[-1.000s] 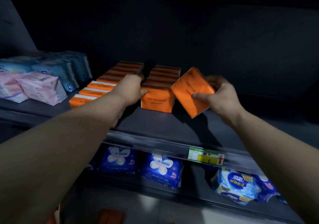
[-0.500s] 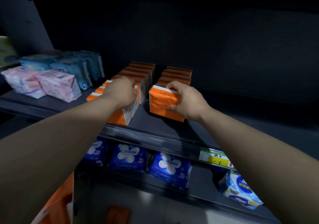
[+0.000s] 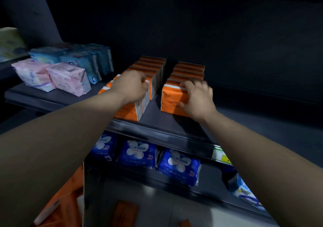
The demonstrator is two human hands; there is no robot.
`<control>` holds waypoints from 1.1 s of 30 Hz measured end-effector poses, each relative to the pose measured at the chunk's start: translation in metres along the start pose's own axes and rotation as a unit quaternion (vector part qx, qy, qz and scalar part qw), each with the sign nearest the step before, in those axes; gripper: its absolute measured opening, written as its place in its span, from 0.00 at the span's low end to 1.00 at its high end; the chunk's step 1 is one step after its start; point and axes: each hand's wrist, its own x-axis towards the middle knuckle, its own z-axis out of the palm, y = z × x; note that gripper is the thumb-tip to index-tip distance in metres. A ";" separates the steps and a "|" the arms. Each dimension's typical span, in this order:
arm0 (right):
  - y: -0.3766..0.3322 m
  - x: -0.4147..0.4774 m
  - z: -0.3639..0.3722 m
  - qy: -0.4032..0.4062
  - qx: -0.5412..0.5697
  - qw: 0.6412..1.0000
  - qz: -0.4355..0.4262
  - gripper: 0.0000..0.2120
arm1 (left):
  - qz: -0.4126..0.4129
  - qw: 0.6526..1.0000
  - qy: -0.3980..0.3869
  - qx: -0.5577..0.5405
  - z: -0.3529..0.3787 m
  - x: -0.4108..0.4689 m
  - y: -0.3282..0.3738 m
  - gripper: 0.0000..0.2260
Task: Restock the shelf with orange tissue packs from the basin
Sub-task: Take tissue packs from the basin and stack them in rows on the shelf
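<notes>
Right hand: fingers slightly spread and bent over the top edge of the front pack, thumb laid against its orange front face. The hand grips this pack; motion blur obscures the fingertips. The front pack stands upright at the near end of the right row, touching the pack behind it.

Left hand: fingers pressed together and curled over the tops of the nearest packs in the left row, gripping them. The nearest packs of this row lean slightly.

Both rows of orange tissue packs run front to back at frame centre on the shelf, with a narrow gap between them.

Left of the orange rows, on the same shelf: pink packs in front, light blue packs behind. On the lower shelf, dark blue packs lie side by side. A green and yellow price tag sits on the shelf edge, partly hidden by the right forearm. An orange shape at lower left is too blurred to identify.
</notes>
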 end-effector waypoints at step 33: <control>-0.279 -0.155 0.162 -0.269 0.226 0.929 -0.114 0.20 | -0.390 0.860 -0.328 0.011 -0.012 -0.382 -0.286 0.21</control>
